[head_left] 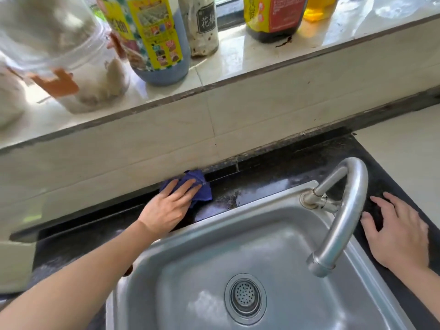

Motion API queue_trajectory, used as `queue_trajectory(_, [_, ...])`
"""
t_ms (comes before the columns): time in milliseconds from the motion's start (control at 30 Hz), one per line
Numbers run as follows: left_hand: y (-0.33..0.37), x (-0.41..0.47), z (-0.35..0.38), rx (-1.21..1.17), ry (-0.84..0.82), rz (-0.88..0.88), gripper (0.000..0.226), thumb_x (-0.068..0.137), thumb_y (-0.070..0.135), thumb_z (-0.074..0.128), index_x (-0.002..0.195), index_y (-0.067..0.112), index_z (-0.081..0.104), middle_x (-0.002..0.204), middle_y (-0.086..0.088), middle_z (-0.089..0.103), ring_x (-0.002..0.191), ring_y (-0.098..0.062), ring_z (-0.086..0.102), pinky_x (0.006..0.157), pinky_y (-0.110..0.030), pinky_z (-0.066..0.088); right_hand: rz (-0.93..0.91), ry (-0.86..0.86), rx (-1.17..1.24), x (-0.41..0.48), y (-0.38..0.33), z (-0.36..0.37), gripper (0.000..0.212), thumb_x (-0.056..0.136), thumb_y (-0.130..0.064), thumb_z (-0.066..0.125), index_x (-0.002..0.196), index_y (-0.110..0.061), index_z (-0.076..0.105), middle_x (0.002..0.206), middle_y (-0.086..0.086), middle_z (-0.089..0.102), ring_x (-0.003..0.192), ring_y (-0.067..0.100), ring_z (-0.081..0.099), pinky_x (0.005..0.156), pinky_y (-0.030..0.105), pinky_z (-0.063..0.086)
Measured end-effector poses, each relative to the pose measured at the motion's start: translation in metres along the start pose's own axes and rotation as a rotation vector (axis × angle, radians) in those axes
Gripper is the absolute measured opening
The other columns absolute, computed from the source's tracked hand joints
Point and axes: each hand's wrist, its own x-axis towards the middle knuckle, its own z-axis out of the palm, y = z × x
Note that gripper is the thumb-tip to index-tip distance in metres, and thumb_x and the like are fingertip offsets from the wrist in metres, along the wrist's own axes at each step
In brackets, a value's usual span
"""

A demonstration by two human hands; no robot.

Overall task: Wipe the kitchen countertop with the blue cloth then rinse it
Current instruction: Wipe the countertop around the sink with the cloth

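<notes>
Left hand (170,206) is lying flat, fingers straight, pressing cloth (204,196) onto the back counter (273,177) strip, at 11 o'clock from the drain (245,298), against the wall (142,163). Strip is running 8-to-2 o'clock behind the sink (190,258). Right hand (400,236) is resting spread, holding nothing, at 2 o'clock past the faucet (347,210). Left is nearer; I'm guessing the sweep goes toward 2.

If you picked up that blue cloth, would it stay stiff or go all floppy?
Probably floppy: the blue cloth already lies bunched in soft folds under the left hand. It is likely light, since flat fingers alone seem enough to work it. It may drag rather than slide, as the dark countertop looks wet and grimy there.
</notes>
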Motion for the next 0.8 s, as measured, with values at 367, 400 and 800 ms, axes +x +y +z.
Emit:
queue_trajectory(367, [0.086,0.146,-0.065,-0.644,0.291,-0.313,0.035,0.085,0.022,0.050,0.113,0.005,0.063,0.120,-0.023,0.059,0.096,-0.040,0.058,0.078,-0.044,0.052,-0.038,0.004,-0.037,0.000,0.004,0.001,0.052,0.089,-0.044,0.034,0.129,-0.015,0.052,0.141,0.010,0.045,0.131,0.029,0.038,0.107,0.050,0.032])
queue_trajectory(400, [0.093,0.164,-0.064,-0.660,0.238,-0.318,0.043,0.087,0.031,0.044,0.119,0.009,0.063,0.124,-0.022,0.059,0.102,-0.041,0.058,0.082,-0.044,0.051,-0.044,0.008,-0.034,0.000,0.006,0.002,0.051,0.089,-0.044,0.035,0.129,-0.015,0.052,0.141,0.009,0.045,0.131,0.028,0.038,0.107,0.050,0.032])
queue_trajectory(800, [0.059,0.027,-0.017,-0.331,-0.032,-0.544,0.040,0.088,0.037,0.040,0.082,0.004,0.063,0.084,-0.022,0.056,0.076,-0.038,0.053,0.066,-0.044,0.041,-0.024,-0.107,-0.045,-0.002,-0.013,-0.011,0.050,0.099,-0.038,0.032,0.138,-0.010,0.046,0.149,0.015,0.036,0.139,0.031,0.030,0.111,0.052,0.029])
